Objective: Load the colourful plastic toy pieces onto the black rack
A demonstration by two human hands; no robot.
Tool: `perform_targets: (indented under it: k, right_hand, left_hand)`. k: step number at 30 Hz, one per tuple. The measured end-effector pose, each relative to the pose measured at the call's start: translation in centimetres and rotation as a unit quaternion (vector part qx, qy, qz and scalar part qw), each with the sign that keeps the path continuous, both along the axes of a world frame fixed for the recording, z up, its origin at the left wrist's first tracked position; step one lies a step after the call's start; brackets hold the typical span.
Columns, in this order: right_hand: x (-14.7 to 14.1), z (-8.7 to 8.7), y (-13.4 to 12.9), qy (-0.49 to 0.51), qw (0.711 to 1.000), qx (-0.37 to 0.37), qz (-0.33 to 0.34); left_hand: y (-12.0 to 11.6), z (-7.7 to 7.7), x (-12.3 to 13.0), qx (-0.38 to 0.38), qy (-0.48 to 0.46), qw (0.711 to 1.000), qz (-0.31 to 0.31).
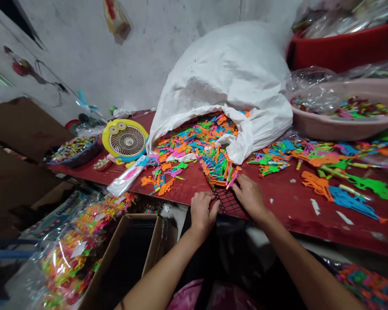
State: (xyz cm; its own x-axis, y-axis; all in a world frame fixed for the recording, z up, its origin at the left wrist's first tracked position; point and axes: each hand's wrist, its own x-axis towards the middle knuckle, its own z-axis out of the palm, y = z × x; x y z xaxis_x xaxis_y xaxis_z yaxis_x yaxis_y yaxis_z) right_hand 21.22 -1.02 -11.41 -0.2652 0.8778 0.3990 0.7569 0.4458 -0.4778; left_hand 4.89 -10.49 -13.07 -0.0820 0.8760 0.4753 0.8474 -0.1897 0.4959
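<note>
My left hand rests at the front edge of the red tabletop, its fingers curled against a black plastic mesh piece. My right hand lies just beyond, its fingertips at a slim pink plastic piece. That piece sits at the foot of a heap of bright flat plastic toy parts spilling from a white woven sack. Looser orange, blue and green parts are scattered across the table to the right.
A pink basin of small parts and a red tub stand at the back right. A yellow fan and a blue bowl sit on the left. Below the table are a cardboard box and clear bags of colourful parts.
</note>
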Motion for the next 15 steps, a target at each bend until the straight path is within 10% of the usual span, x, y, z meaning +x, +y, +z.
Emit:
perform_targets:
  k: [15]
  right_hand:
    - [-0.6,-0.9,0.5,-0.126,0.991,-0.009,-0.029]
  left_hand:
    - [1.4,-0.4,-0.4,0.032,-0.082,0.995,-0.053]
